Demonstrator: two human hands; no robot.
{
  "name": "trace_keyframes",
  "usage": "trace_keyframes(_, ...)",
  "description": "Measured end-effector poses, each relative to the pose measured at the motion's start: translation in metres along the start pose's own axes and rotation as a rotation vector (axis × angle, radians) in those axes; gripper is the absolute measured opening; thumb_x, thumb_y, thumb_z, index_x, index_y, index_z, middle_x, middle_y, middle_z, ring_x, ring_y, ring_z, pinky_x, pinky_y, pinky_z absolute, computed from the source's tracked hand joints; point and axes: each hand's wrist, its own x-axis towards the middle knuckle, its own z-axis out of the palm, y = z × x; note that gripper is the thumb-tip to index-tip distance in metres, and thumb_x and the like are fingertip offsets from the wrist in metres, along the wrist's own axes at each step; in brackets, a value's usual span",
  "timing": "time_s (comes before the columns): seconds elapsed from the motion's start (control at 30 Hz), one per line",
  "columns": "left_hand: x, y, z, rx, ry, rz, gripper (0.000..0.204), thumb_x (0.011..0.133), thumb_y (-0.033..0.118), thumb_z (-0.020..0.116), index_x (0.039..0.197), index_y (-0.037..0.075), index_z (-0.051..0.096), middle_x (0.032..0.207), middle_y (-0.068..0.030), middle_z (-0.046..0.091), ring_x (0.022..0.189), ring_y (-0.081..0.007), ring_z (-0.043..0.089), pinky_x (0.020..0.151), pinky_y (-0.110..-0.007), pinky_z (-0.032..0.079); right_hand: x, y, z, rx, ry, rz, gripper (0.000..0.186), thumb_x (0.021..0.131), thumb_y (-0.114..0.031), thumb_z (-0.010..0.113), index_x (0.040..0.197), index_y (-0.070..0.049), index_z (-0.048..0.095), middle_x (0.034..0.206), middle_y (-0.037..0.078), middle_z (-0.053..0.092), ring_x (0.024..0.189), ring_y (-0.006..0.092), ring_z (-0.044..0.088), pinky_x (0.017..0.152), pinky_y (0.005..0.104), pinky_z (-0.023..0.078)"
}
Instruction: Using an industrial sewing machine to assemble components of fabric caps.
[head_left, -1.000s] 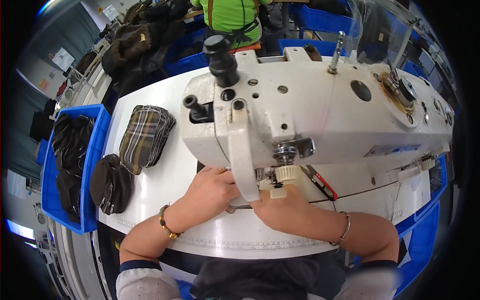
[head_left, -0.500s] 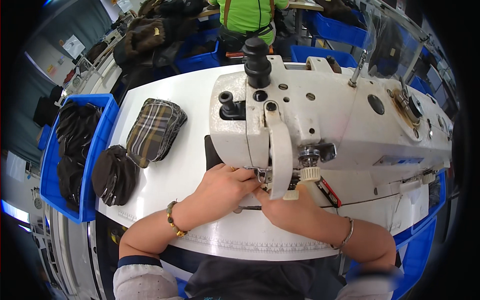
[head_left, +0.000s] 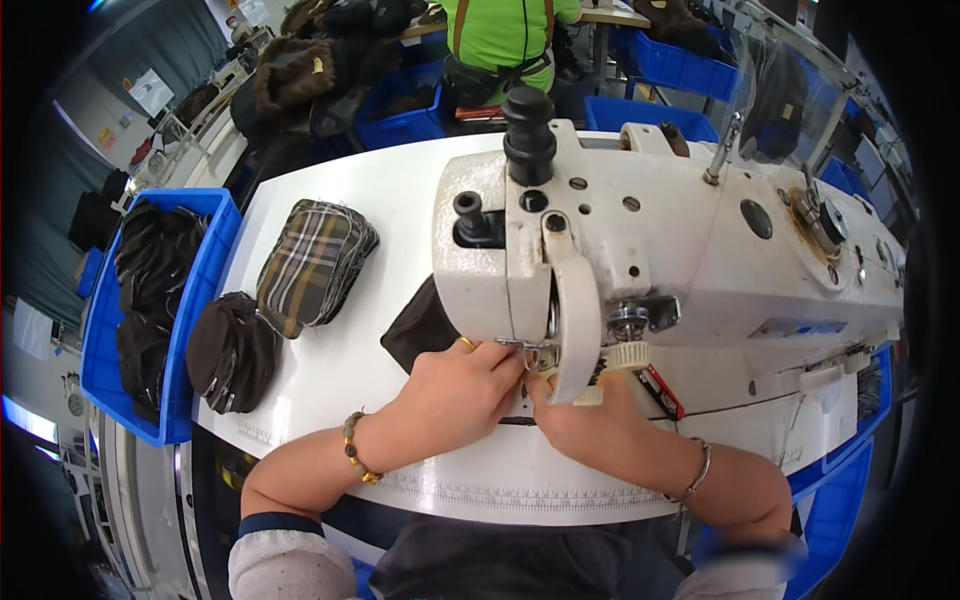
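A dark brown fabric piece [head_left: 424, 325] lies under the head of a white sewing machine [head_left: 640, 250], one corner sticking out to the left. My left hand [head_left: 450, 395], wearing a beaded bracelet and a ring, has its fingers pressed together on the fabric beside the presser foot [head_left: 530, 350]. Close by on the right, my right hand [head_left: 590, 420] pinches at the near edge of the work, partly behind the machine's white lever. Both sets of fingertips nearly meet by the needle area, where the lever and the hands hide the fabric's rest.
Left on the white table [head_left: 330, 400] lie a stack of plaid fabric pieces [head_left: 315, 265] and a dark fabric bundle [head_left: 232, 352]. A blue bin [head_left: 205, 285] of dark pieces stands at the table's left edge. A red-and-black cutter [head_left: 662, 392] lies right of my right hand. Beyond sits a person in green [head_left: 500, 40].
The dark fabric has turned, and more of it now shows left of the machine head. Both hands stay by the presser foot, with the fingers slightly shifted. The whole view has moved a little.
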Motion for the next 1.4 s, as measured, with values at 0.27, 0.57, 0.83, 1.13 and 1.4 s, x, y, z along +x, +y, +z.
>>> trace_keyframes(0.27,0.003,-0.003,-0.014,-0.027,-0.089,-0.094,0.029,0.079,0.015,0.069,0.107,0.012,0.073,0.093,-0.0005,0.068,0.086,-0.0224,0.067,0.06,-0.034,0.055,-0.004,-0.001,0.003,-0.253,-0.381,0.011,0.051,0.083,-0.013,0.063,0.13,0.006,0.053,0.086,-0.003,0.058,0.081,0.0123,0.058,0.073,0.0235,0.05)
trace_keyframes(0.57,0.001,-0.001,-0.016,-0.03,-0.075,-0.013,0.029,0.076,0.013,0.072,0.105,0.013,0.074,0.095,0.0012,0.067,0.087,-0.0225,0.066,0.062,-0.033,0.056,0.005,-0.022,-0.032,-0.308,-0.304,0.001,0.047,0.081,-0.012,0.057,0.127,-0.003,0.062,0.093,0.004,0.067,0.08,0.0178,0.065,0.061,0.0349,0.05)
trace_keyframes(0.83,0.0,0.012,-0.012,0.032,-0.032,-0.035,0.027,0.076,0.014,0.071,0.103,0.008,0.072,0.096,-0.0006,0.062,0.088,-0.0215,0.064,0.059,-0.033,0.055,0.005,-0.021,-0.032,-0.379,-0.193,-0.027,0.045,0.078,-0.012,0.059,0.121,-0.002,0.064,0.087,0.005,0.068,0.071,0.0201,0.065,0.054,0.0376,0.048)
trace_keyframes(1.13,-0.001,0.014,-0.011,-0.096,-0.094,-0.057,0.033,0.078,0.016,0.069,0.109,0.004,0.069,0.104,-0.0053,0.061,0.093,-0.0238,0.063,0.063,-0.033,0.056,0.007,-0.02,-0.037,-0.374,-0.05,-0.077,0.036,0.073,-0.011,0.063,0.106,0.002,0.068,0.065,0.003,0.06,0.056,0.0159,0.06,0.044,0.0305,0.043)
trace_keyframes(1.4,-0.015,0.018,-0.045,-0.141,-0.264,0.076,0.058,0.081,0.008,0.066,0.137,0.006,0.051,0.126,-0.0103,0.057,0.097,-0.0265,0.065,0.07,-0.033,0.059,0.007,-0.024,-0.037,-0.153,0.05,-0.09,0.034,0.072,-0.011,0.064,0.102,0.002,0.069,0.047,-0.001,0.05,0.039,0.015,0.052,0.039,0.0303,0.039)
